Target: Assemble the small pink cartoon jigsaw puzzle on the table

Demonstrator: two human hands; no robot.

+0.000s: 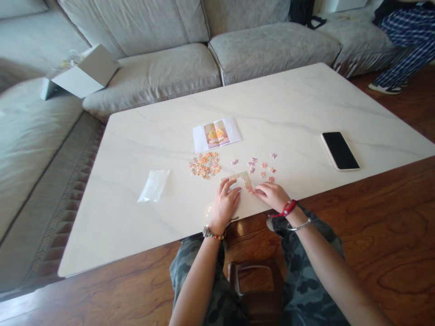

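A partly joined jigsaw border [245, 178] lies on the white table near its front edge. My left hand [226, 199] rests over the left side of this border, fingers spread and slightly bent. At the border's lower right corner, my right hand [270, 194] has its thumb and fingertips pressed together at a pinkish puzzle piece; its grip is partly hidden. Several loose pink and purple puzzle pieces [263, 165] are scattered just beyond my right hand. A heap of orange and pink puzzle pieces [205, 165] sits farther left. Behind it lies a creased reference picture [217, 134] with yellow figures.
A clear plastic bag [154, 186] is on the table's left part, a phone [340, 151] on its right. A grey sofa [163, 68] with a white box [86, 72] runs behind. Someone in checked trousers [406, 45] is at the far right. A brown stool [256, 290] stands below.
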